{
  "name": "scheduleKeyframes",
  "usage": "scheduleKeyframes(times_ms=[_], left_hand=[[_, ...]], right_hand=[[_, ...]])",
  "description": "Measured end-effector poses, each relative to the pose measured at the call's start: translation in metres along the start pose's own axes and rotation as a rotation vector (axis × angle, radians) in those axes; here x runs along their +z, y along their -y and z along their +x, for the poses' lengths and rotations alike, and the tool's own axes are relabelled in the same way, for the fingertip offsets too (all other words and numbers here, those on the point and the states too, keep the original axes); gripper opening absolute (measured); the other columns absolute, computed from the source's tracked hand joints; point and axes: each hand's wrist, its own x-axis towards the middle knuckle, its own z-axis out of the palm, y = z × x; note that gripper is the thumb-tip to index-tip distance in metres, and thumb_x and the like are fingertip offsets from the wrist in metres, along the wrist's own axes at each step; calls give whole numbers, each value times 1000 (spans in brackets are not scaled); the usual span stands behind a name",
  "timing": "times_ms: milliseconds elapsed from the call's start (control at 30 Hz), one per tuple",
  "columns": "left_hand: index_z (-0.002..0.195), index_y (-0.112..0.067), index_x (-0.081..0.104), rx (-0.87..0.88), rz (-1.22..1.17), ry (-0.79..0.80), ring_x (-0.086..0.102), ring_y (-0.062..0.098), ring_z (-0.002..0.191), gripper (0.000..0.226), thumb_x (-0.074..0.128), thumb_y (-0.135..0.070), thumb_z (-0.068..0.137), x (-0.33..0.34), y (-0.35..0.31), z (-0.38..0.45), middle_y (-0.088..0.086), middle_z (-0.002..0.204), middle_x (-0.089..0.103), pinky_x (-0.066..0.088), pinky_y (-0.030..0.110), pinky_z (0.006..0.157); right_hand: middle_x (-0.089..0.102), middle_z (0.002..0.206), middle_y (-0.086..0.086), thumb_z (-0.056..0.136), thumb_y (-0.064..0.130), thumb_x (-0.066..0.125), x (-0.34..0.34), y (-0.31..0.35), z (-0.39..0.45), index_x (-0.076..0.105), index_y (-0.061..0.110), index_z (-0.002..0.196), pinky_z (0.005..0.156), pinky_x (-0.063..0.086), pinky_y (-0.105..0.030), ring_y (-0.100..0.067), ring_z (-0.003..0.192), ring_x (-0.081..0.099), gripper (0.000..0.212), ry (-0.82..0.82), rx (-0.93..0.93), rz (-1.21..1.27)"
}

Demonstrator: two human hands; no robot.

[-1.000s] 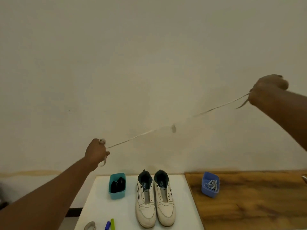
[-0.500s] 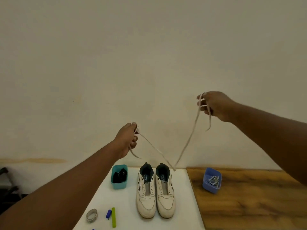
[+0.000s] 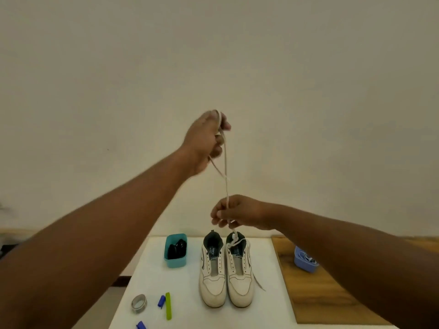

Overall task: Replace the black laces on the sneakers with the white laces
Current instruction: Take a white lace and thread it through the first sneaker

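Note:
Two white sneakers (image 3: 224, 269) stand side by side without laces on the white table (image 3: 147, 269), toes toward me. My left hand (image 3: 205, 141) is raised high and grips the upper part of a white lace (image 3: 225, 172). My right hand (image 3: 240, 212) pinches the same lace lower down, just above the sneakers' heels. The lace's loose end dangles onto the right sneaker's collar. A teal bin (image 3: 175, 250) left of the sneakers holds black laces. A blue bin (image 3: 305, 260) on the right holds white laces, partly hidden by my right arm.
A wooden board (image 3: 316, 295) lies right of the white table. A roll of tape (image 3: 139, 303), a green marker (image 3: 168, 305) and blue caps (image 3: 161, 301) lie near the table's front left. A pale wall fills the background.
My hands came together from a wide spread. The left hand rose toward the middle, the right dropped below it, and the lace went from stretched sideways to hanging vertically over the sneakers.

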Motion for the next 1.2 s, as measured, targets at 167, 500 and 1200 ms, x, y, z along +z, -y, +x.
scheduleKeyframes(times_ms=[167, 500, 1200], left_hand=[[86, -23, 53, 209, -82, -333, 32, 6, 49, 27, 37, -31, 107, -55, -53, 13, -5, 84, 59, 20, 21, 46], [94, -25, 59, 222, 229, -587, 39, 9, 54, 27, 36, -35, 105, -127, -2, -19, -4, 93, 61, 31, 27, 53], [111, -23, 63, -358, 483, 158, 43, 4, 49, 18, 53, -35, 102, -46, 157, -88, 3, 98, 70, 35, 20, 45]], right_hand=[[71, 92, -7, 107, 27, 47, -28, -31, -14, 68, 14, 110, 80, 54, -34, -15, 82, 65, 25, -175, 48, -152], [68, 85, -10, 98, 3, 56, -102, -58, -47, 71, -1, 98, 56, 49, -22, -17, 67, 60, 15, -522, 349, -267], [55, 71, -3, 106, 19, 49, 11, -51, -35, 74, 16, 105, 67, 50, -30, -18, 66, 54, 25, -454, -85, 197]])
